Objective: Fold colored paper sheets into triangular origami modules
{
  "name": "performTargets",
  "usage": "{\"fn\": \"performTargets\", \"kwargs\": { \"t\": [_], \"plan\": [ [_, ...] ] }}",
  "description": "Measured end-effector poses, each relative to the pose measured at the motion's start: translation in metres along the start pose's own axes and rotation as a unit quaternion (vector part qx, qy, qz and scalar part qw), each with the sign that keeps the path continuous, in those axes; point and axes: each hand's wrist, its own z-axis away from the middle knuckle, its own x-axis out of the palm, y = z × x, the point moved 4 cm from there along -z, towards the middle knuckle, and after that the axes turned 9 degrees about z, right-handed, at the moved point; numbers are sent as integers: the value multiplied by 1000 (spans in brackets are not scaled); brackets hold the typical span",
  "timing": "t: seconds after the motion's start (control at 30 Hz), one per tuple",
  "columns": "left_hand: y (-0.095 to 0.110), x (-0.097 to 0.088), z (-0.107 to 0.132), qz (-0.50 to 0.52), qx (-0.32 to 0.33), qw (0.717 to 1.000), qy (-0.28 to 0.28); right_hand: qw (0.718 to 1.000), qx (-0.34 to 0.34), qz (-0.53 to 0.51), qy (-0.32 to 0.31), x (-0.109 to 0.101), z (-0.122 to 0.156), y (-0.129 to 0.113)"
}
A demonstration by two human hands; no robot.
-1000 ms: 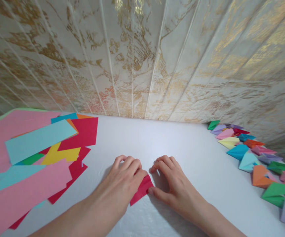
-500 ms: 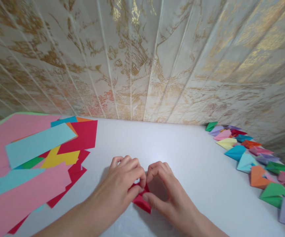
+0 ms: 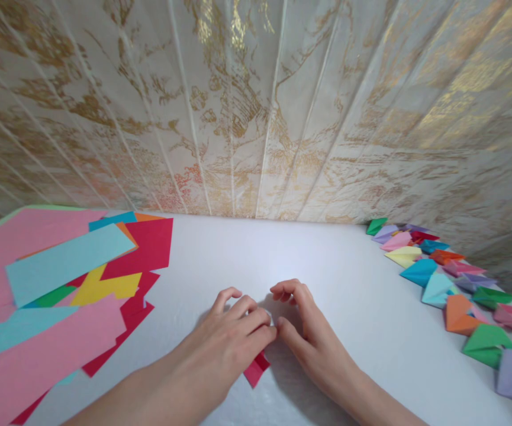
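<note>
A small folded piece of red paper [image 3: 256, 370] lies on the white table, with only its near end showing. Over its far part rests my left hand [image 3: 240, 338], fingers bent and together, holding the paper; the thumb is out of sight beneath. My right hand [image 3: 302, 322] is just to the right, thumb and curled fingers apart, with nothing between them. Its thumb tip comes close to the left index fingertip; whether they touch I cannot tell.
Loose coloured sheets and strips, among them a pink strip [image 3: 60, 349] and a light blue strip [image 3: 69, 263], overlap on the left. Folded paper pieces, such as a green one [image 3: 486, 344], line the right edge. A patterned curtain [image 3: 238, 118] hangs behind the white table [image 3: 256, 248].
My right hand has let go of the red paper and moved slightly right, its fingers spreading. My left hand has slid right over the paper, covering more of it.
</note>
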Motion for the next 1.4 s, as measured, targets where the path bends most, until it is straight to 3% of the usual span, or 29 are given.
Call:
{"fn": "performTargets", "kwargs": {
  "t": [0.17, 0.3, 0.43, 0.53, 0.67, 0.83, 0.93, 1.13, 1.27, 1.4],
  "plan": [
    [-7, -16, 1, -23, -35, 999, 17, 999, -7, -36, -25, 0, -3, -5],
    [-4, -33, -3, 86, -62, 991, 79, 991, -47, -93, -88, 1, -3, -15],
    [4, -34, -3, 260, -65, 946, 181, 992, -87, -81, -45, -1, -1, -18],
    [3, -25, -2, 325, -65, 922, 202, 990, -134, -44, -4, -6, 0, -18],
    [-13, -20, 0, 242, -118, 937, 223, 964, -225, 136, 43, -13, -1, -21],
    [-13, -12, 2, 104, -153, 969, 166, 896, -254, 363, -19, -4, -5, -19],
    [-3, -4, 2, 96, -154, 974, 133, 897, -234, 373, -42, -2, -6, -16],
    [3, -1, 0, 9, -103, 986, 128, 920, -214, 318, -79, -6, -5, -12],
    [4, 0, 0, -64, -62, 991, 96, 917, -227, 310, -104, -8, -4, -12],
    [6, 4, 3, -96, -66, 990, 78, 914, -240, 311, -102, -8, -4, -12]
  ]
}}
